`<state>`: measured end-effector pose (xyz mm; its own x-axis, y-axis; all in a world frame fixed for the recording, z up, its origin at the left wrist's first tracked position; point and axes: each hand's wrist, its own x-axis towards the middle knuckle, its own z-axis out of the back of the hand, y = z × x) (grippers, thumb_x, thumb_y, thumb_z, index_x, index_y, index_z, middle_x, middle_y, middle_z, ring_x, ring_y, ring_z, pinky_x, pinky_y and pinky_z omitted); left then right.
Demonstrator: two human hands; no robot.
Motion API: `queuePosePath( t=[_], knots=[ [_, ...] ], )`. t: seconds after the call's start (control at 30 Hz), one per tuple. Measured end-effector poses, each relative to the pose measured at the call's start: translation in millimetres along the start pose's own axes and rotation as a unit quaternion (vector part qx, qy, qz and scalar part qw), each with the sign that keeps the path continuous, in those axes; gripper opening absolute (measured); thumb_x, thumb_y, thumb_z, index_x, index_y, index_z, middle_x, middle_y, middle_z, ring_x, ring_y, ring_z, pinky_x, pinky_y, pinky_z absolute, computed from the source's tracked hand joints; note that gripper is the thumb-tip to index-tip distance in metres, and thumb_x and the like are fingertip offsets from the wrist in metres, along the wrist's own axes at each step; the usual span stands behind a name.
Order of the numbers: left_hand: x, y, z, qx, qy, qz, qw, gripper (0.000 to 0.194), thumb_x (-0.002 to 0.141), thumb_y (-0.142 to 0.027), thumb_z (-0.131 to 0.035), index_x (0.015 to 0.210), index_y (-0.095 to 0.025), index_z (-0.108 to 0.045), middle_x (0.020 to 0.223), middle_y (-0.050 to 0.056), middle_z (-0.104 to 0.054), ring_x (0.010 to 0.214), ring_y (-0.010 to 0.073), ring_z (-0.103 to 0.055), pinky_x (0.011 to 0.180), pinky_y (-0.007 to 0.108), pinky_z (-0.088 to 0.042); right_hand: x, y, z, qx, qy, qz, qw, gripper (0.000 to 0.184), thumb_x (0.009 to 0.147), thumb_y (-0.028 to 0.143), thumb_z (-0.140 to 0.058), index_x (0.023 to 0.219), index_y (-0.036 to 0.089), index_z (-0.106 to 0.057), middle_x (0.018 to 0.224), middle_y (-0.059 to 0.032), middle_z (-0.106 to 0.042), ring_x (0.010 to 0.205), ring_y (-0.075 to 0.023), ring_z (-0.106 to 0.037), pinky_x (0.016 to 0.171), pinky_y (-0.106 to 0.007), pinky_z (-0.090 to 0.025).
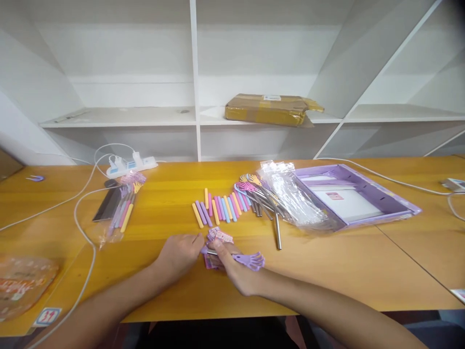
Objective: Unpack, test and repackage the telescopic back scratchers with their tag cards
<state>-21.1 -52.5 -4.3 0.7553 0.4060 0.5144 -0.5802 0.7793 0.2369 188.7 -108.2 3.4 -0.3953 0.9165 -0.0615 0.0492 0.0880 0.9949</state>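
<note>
A purple back scratcher (250, 261) with a hand-shaped head and thin metal rod lies across my right hand (236, 271), whose thumb presses on the rod. My left hand (181, 254) is closed at the rod's other end, around a purple handle (204, 250) of which only the tip shows. Under my right hand are small pink-and-purple printed cards (220, 235). Beyond my hands lies a row of yellow, purple, pink and blue handles (227, 208). To its right is a pile of metal-rod scratcher heads (257, 191), one rod pointing towards me.
Clear plastic bags (290, 198) overlap the pile, beside an open purple box (392, 211). At left lie bagged scratchers (125, 208), a power strip (132, 166) and a white cable (78, 228). A taped carton (265, 109) sits on the shelf.
</note>
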Motion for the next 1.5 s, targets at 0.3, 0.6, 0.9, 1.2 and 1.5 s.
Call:
queuePosePath(
  t=[0.3,0.6,0.9,1.2,1.5],
  knots=[
    [8.2,13.5,15.9,0.115,-0.040,0.012,0.992,0.031,0.102,-0.008,-0.053,0.074,-0.020,-0.058,0.057,-0.001,-0.058,0.050,0.0176,-0.059,0.049,0.031,-0.035,25.7,14.8,-16.1,0.224,0.080,-0.088,0.967,0.061,0.093,0.064,-0.064,0.066,0.025,-0.026,0.057,0.0117,-0.017,0.050,-0.0068,-0.009,0.050,-0.028,-0.005],
    [9.4,11.5,20.0,0.145,-0.054,0.009,0.988,0.037,0.103,-0.007,-0.055,0.069,-0.022,-0.054,0.054,-0.003,-0.056,0.048,0.0155,-0.057,0.049,0.032,-0.034,21.3,17.6,-18.0,0.276,0.090,-0.104,0.951,0.059,0.094,0.060,-0.063,0.067,0.025,-0.024,0.057,0.0123,-0.017,0.049,-0.0057,-0.007,0.051,-0.029,-0.001],
    [8.2,8.5,9.5,0.100,-0.040,-0.011,0.994,0.037,0.103,-0.004,-0.052,0.070,-0.020,-0.056,0.055,-0.003,-0.056,0.048,0.0153,-0.058,0.048,0.031,-0.035,5.5,9.6,-20.5,0.259,0.016,-0.069,0.963,0.056,0.093,0.056,-0.064,0.066,0.024,-0.027,0.057,0.0115,-0.021,0.049,-0.0054,-0.011,0.051,-0.029,-0.002],
    [14.9,0.0,12.5,0.091,-0.048,-0.029,0.994,0.038,0.102,-0.004,-0.055,0.068,-0.021,-0.053,0.054,-0.003,-0.052,0.047,0.0149,-0.052,0.048,0.032,-0.031,-11.6,4.7,-14.7,0.258,-0.012,-0.054,0.965,0.059,0.095,0.055,-0.064,0.063,0.024,-0.026,0.056,0.0107,-0.021,0.048,-0.0048,-0.012,0.050,-0.028,-0.003],
    [15.3,5.3,11.6,0.103,-0.040,-0.033,0.993,0.038,0.102,-0.003,-0.055,0.069,-0.021,-0.053,0.055,-0.003,-0.053,0.049,0.0148,-0.053,0.049,0.032,-0.031,-12.7,7.8,-8.2,0.250,-0.010,-0.067,0.966,0.058,0.097,0.054,-0.061,0.064,0.025,-0.024,0.056,0.0106,-0.020,0.048,-0.0055,-0.011,0.051,-0.030,-0.003]
  ],
)
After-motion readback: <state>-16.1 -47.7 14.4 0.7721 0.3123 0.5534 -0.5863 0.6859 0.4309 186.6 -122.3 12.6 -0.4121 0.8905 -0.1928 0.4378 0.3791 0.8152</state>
